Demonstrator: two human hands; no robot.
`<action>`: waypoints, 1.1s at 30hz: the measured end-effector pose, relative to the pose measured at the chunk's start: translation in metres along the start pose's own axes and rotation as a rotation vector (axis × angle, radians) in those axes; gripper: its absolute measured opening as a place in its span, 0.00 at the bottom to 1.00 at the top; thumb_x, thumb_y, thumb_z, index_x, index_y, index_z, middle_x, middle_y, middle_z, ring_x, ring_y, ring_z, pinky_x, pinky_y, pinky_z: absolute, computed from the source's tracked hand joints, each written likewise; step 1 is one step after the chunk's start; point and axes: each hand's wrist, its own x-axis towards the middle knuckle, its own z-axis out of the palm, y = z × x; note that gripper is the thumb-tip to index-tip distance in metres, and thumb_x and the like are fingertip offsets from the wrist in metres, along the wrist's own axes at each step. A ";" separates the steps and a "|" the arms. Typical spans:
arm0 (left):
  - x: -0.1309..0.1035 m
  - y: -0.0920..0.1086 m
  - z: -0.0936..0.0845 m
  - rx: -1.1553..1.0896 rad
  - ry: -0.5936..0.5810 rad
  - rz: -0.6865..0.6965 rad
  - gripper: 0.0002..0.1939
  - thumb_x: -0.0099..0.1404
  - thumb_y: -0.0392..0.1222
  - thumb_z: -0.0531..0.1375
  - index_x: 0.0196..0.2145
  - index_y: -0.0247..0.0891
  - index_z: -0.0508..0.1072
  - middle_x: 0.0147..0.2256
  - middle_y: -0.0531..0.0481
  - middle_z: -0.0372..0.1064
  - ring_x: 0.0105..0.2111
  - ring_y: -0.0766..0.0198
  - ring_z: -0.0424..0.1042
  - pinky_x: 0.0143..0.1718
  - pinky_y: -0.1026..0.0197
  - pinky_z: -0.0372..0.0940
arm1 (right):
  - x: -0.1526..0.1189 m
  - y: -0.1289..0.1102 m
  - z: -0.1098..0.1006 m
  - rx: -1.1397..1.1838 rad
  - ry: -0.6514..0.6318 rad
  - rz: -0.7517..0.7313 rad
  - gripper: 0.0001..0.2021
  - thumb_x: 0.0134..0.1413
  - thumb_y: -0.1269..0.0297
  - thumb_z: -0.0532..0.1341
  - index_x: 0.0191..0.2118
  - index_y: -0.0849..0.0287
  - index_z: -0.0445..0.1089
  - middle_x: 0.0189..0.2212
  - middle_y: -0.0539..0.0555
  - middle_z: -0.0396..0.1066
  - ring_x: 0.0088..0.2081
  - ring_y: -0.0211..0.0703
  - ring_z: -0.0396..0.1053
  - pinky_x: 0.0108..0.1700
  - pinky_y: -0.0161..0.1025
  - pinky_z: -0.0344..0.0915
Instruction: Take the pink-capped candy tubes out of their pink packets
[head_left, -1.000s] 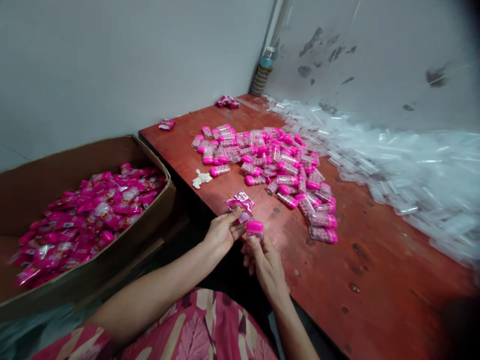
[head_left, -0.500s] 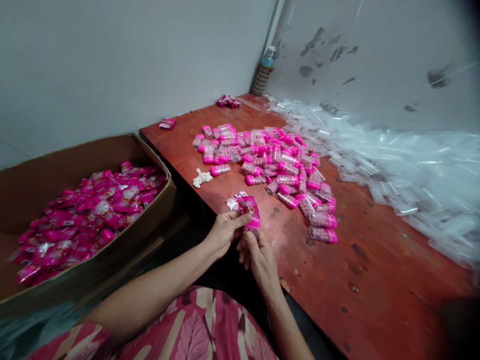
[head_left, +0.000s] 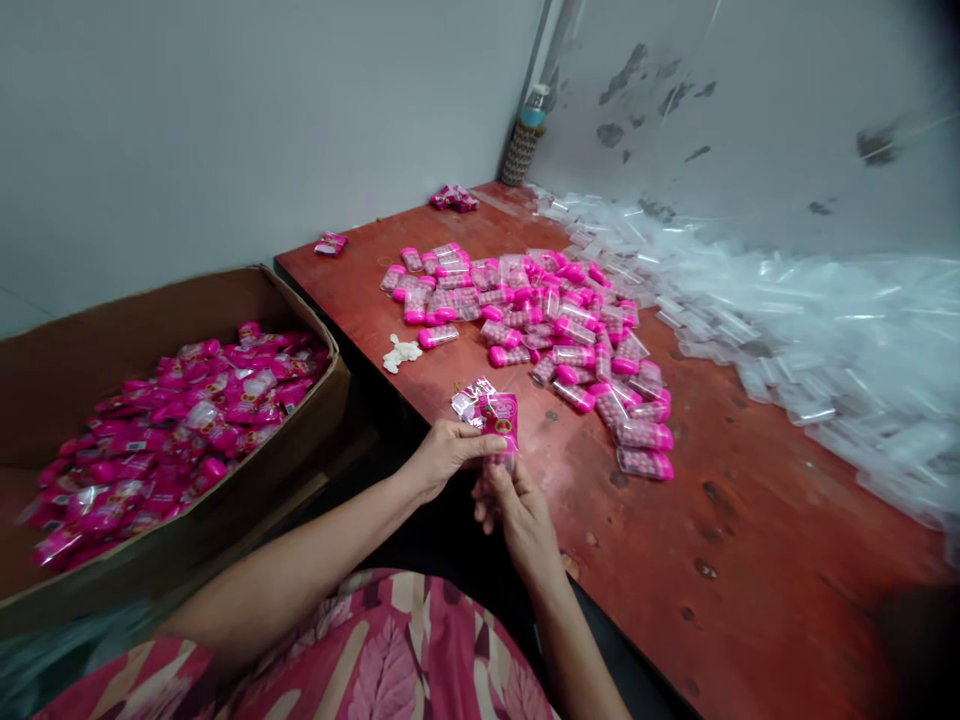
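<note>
- Head view, the hands: as seen from beside the worker, the left hand (head_left: 448,458) is nearly closed, thumb and fingers pinching a pink printed wrapper (head_left: 504,415); silvery wrapper sheets (head_left: 466,403) lie just beyond its fingertips.
- The right hand (head_left: 521,507), just beside, is curled, its thumb and fingers closed on the lower end of a small bottle (head_left: 511,463), mostly hidden by the wrapper; how far inside cannot be told.
- Beyond both hands, on the red bench (head_left: 757,560): a heap of pink-capped bottles (head_left: 574,330), all unwrapped, seemingly the share left.
- Left of the left hand: a carton (head_left: 150,325) of pink packs (head_left: 202,420), seemingly the share done.
- Right of the right hand, well apart: clear plastic pieces (head_left: 810,340).
</note>
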 end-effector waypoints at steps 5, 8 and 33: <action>0.001 -0.001 0.004 -0.106 0.111 0.021 0.13 0.45 0.42 0.65 0.23 0.27 0.74 0.20 0.47 0.68 0.19 0.68 0.66 0.24 0.63 0.62 | -0.005 -0.003 0.004 0.014 0.140 -0.076 0.12 0.53 0.60 0.56 0.43 0.59 0.61 0.31 0.51 0.69 0.27 0.36 0.69 0.29 0.35 0.68; -0.002 -0.003 0.007 -0.188 0.123 0.019 0.12 0.46 0.42 0.65 0.23 0.28 0.73 0.21 0.47 0.68 0.20 0.69 0.66 0.26 0.64 0.62 | -0.008 -0.006 0.008 -0.034 0.290 -0.128 0.13 0.50 0.61 0.59 0.41 0.60 0.62 0.28 0.51 0.69 0.25 0.36 0.68 0.28 0.36 0.68; -0.021 -0.004 0.006 0.090 -0.005 -0.111 0.13 0.48 0.42 0.62 0.13 0.31 0.67 0.13 0.56 0.56 0.15 0.74 0.54 0.18 0.68 0.47 | 0.024 -0.047 0.000 -1.219 -0.021 -0.727 0.32 0.46 0.43 0.54 0.50 0.63 0.57 0.46 0.65 0.62 0.48 0.57 0.59 0.48 0.51 0.57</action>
